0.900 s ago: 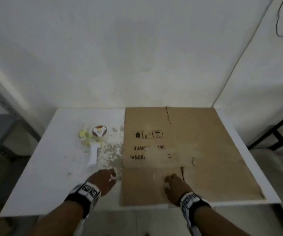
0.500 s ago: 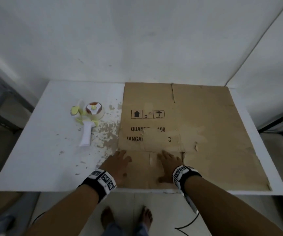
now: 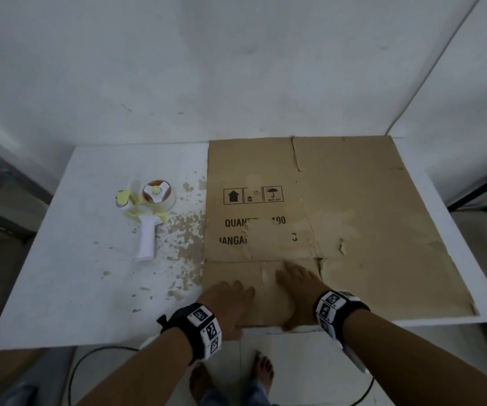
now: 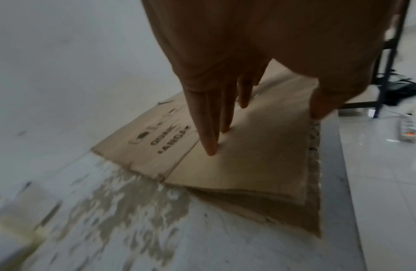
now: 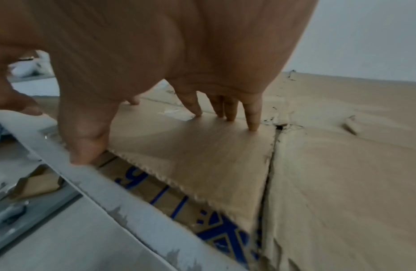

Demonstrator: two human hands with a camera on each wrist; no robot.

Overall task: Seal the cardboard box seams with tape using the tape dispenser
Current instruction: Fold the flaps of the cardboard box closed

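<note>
A flattened brown cardboard box [image 3: 353, 215] covers the right half of the white table [image 3: 75, 273]. Both hands lie side by side on its near-left flap [image 3: 236, 273]. My left hand [image 3: 230, 300] has straight fingers [image 4: 209, 128] flat on the flap and its thumb at the near edge. My right hand [image 3: 297, 285] presses its fingertips [image 5: 252, 117] near the fold line, thumb [image 5: 86, 143] at the flap's near edge by the table rim. The upper layer sits slightly raised over a blue-printed layer [image 5: 216, 223]. The tape dispenser [image 3: 148, 212], with a white handle and yellow parts, lies untouched left of the box.
Brown peeled patches [image 3: 186, 238] mark the table between dispenser and box. A white wall rises right behind the table. A black metal frame [image 3: 482, 194] stands at the right. A power strip [image 4: 408, 130] and a cable [image 3: 89, 356] lie on the floor.
Both hands slid forward from the near edge onto the flap; the left hand went from the bare table onto the cardboard. The head view tilted down and closer.
</note>
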